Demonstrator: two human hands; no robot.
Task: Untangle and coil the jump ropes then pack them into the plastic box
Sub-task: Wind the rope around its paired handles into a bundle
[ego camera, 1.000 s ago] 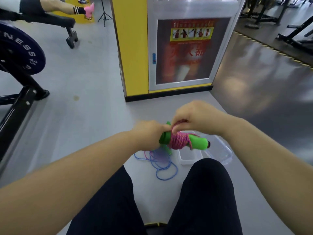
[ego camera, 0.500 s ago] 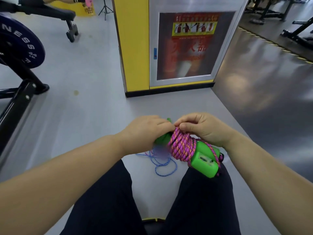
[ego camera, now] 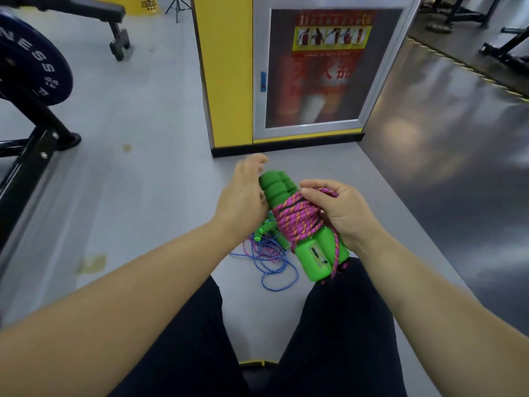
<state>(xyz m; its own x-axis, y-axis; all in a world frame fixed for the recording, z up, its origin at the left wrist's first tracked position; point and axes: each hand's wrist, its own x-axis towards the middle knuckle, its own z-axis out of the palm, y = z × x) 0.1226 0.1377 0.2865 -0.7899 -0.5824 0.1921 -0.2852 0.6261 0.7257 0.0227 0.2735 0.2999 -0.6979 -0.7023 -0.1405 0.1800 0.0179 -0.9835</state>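
Note:
A pink jump rope (ego camera: 297,222) is wound around its two green handles (ego camera: 276,186) into a bundle held above my lap. My right hand (ego camera: 340,210) grips this bundle, with the thumb pressing on the rope coils. My left hand (ego camera: 243,193) is beside the handles' foam ends, its fingers loose and spread and its palm close to or touching them. A blue jump rope (ego camera: 272,265) lies in a loose tangle on the grey floor under the bundle, with small green parts (ego camera: 262,230) next to it. The plastic box is hidden from view.
A yellow pillar with a fire-extinguisher cabinet (ego camera: 315,70) stands just ahead. A weight rack with a dark plate (ego camera: 31,67) is at the left and a bench (ego camera: 94,12) is at the far left. My legs (ego camera: 337,325) are below the bundle.
My left hand has released the handle ends and opened. The bundle has risen and tilted, its handle bases now pointing toward me, with my right hand still holding it.

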